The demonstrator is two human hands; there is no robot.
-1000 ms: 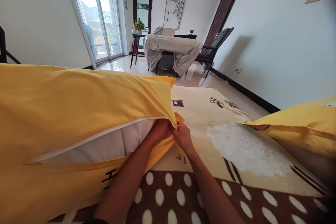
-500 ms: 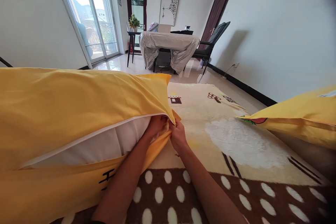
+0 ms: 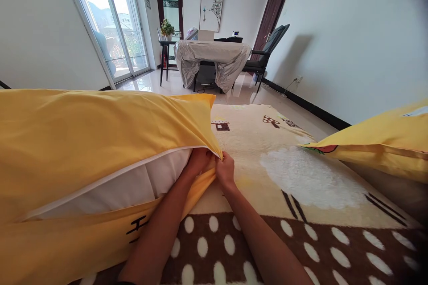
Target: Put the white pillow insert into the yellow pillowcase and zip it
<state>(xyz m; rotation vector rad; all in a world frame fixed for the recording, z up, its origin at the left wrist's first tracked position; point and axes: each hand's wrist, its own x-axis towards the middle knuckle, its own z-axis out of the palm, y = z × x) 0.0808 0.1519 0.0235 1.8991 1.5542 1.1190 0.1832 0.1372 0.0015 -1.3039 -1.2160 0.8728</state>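
A large yellow pillowcase lies across the left side, its long zipped opening gaping. Inside it shows a white pillow. My left hand reaches into the right end of the opening, fingers bent and mostly hidden by the cloth, so what they grip cannot be made out. My right hand is closed on the pillowcase's right corner, beside the end of the white-edged opening.
Beneath lies a cream and brown blanket with white dots and a sheep pattern. Another yellow pillow is at the right. Farther back stand a covered table, a dark chair and a plant.
The view has shifted slightly. My right hand is closed more tightly at the corner, and my left hand sits a little deeper in the cloth.
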